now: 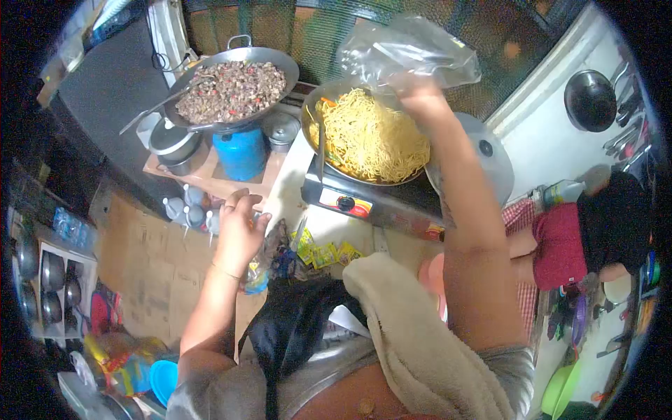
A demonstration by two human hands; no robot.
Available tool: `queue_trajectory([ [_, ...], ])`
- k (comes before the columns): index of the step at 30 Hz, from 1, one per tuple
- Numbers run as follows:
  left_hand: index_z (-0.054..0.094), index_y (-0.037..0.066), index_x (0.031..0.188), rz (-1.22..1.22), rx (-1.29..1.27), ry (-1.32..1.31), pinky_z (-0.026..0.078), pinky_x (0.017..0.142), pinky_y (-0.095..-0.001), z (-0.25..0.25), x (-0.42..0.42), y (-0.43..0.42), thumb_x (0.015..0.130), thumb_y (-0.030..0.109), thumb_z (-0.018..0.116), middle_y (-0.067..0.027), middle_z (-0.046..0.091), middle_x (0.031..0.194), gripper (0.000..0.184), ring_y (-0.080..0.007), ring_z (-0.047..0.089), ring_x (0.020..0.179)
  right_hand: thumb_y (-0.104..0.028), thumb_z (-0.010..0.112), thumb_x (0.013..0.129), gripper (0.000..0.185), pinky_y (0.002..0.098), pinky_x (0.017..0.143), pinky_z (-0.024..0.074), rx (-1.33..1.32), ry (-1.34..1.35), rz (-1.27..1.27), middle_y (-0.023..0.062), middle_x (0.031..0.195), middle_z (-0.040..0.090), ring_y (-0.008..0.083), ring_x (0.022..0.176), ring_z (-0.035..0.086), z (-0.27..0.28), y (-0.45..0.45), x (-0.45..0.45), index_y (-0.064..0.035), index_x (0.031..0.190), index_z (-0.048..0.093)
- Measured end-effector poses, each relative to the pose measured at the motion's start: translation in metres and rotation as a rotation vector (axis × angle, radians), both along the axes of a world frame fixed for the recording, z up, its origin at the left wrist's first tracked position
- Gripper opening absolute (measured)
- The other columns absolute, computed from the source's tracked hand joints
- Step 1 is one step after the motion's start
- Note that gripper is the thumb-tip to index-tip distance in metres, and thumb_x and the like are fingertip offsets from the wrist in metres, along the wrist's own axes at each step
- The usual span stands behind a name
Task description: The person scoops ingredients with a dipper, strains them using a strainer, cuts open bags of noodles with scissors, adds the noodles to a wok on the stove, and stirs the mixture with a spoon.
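My right hand (421,98) holds a clear plastic bag (409,52) above the right side of a wok (313,105) on a black gas stove (392,206). Yellow noodles (371,136) fill the wok, with bits of vegetable at the edge and a metal utensil (321,147) resting at its left. My left hand (241,218) is raised left of the stove, fingers bent and apart, holding nothing. Below the stove, yellow-green packets (325,255) lie on the white surface. A pale towel (399,329) hangs over my front.
At the upper left, a large pan (290,70) of chopped meat sits above a blue gas canister (239,152). Lidded pots (175,143) stand beside it. A large lid (485,148) is behind my right arm. Another person (595,224) is at the far right.
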State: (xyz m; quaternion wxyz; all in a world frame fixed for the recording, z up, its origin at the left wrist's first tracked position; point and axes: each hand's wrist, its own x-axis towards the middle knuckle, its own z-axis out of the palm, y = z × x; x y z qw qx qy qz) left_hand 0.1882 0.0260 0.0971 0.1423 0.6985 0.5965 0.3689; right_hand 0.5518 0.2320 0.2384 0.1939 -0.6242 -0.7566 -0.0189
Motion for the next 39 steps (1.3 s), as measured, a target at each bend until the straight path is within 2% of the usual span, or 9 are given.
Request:
queue_trajectory([
  [3,0.058,0.005,0.112,0.003,0.098,-0.036,0.047,0.089,-0.0427,0.025,0.004,-0.008,0.074,0.009,0.075,-0.0206,0.052,0.127,0.042,-0.0387,0.054,0.107,-0.032,0.052,0.09,0.035,0.0597,0.109,0.0239,0.126,0.055,-0.1,0.0052,0.143,0.048,0.0356,0.137,0.033,-0.002,0.002,-0.026,-0.0224,0.122,0.063],
  [6,0.048,0.008,0.13,-0.012,0.246,-0.091,0.053,0.08,-0.0356,0.067,0.017,-0.014,0.074,0.005,0.075,-0.0168,0.046,0.136,0.062,-0.0293,0.055,0.11,-0.038,0.048,0.091,0.043,0.0853,0.094,0.0006,0.237,-0.771,-0.189,-0.0066,0.154,0.032,0.0417,0.145,0.007,0.015,-0.03,-0.056,-0.0323,0.134,0.052],
  [15,0.013,0.001,0.15,-0.263,0.18,-0.31,0.042,0.105,-0.0401,0.075,0.089,0.041,0.069,0.009,0.083,-0.0212,0.028,0.149,0.108,-0.0308,0.031,0.137,-0.029,0.06,0.083,0.027,0.0832,0.096,0.0058,0.554,-0.329,-0.04,0.0025,0.159,0.02,0.0522,0.142,0.006,-0.006,-0.089,-0.094,-0.032,0.106,0.072],
  [18,0.009,0.006,0.151,-0.34,0.006,-0.459,0.052,0.091,-0.036,0.061,0.1,0.063,0.069,0.006,0.082,-0.0202,0.03,0.149,0.11,-0.0279,0.045,0.126,-0.02,0.06,0.082,0.036,0.0777,0.102,0.0055,0.591,0.032,0.007,0.0178,0.155,0.024,0.0595,0.138,0.008,-0.018,-0.112,-0.101,-0.0298,0.115,0.07],
  [21,0.008,0.013,0.152,-0.529,-0.419,-0.933,0.058,0.079,-0.0365,0.073,0.111,0.06,0.072,-0.006,0.075,-0.0157,0.042,0.14,0.107,-0.0245,0.057,0.113,-0.02,0.055,0.089,0.025,0.0791,0.1,0.0035,0.596,0.366,0.282,0.0172,0.153,0.03,0.0586,0.139,0.003,-0.043,-0.11,-0.103,-0.0242,0.108,0.071],
  [26,0.019,0.014,0.149,-1.007,-0.632,-1.418,0.055,0.087,-0.0462,0.051,0.103,0.075,0.079,-0.007,0.065,-0.0102,0.047,0.137,0.086,-0.0288,0.057,0.117,-0.011,0.046,0.093,0.026,0.0385,0.113,0.0272,0.074,1.187,0.304,0.0137,0.139,0.048,0.0299,0.126,0.047,-0.066,-0.127,-0.12,-0.006,0.115,0.06],
  [29,0.029,0.012,0.145,-1.297,-0.679,-1.699,0.05,0.093,-0.0516,0.022,0.097,0.081,0.084,0.004,0.064,-0.0111,0.048,0.137,0.071,-0.0313,0.057,0.116,-0.011,0.052,0.093,0.035,0.0265,0.092,0.044,0.292,1.172,0.49,0.0101,0.12,0.058,0.0182,0.108,0.056,-0.084,-0.148,-0.117,-0.004,0.127,0.054],
  [34,0.042,0.007,0.139,-1.359,-0.914,-1.881,0.048,0.097,-0.0479,-0.021,0.077,0.083,0.085,0.008,0.066,-0.0113,0.058,0.126,0.06,-0.0281,0.057,0.116,-0.016,0.055,0.09,0.04,0.0344,0.087,0.0499,0.122,1.04,0.404,0.0122,0.12,0.054,0.0208,0.107,0.055,-0.121,-0.172,-0.116,-0.0045,0.127,0.045],
  [39,0.051,-0.001,0.13,-0.717,-0.464,-1.667,0.051,0.091,-0.0365,-0.012,0.07,0.025,0.081,0.004,0.071,-0.0106,0.062,0.12,0.053,-0.0211,0.06,0.107,-0.01,0.054,0.088,0.043,0.0344,0.083,0.0519,-0.006,0.795,0.29,0.0119,0.12,0.055,0.0216,0.101,0.058,-0.146,-0.185,-0.136,-0.0064,0.13,0.043],
])
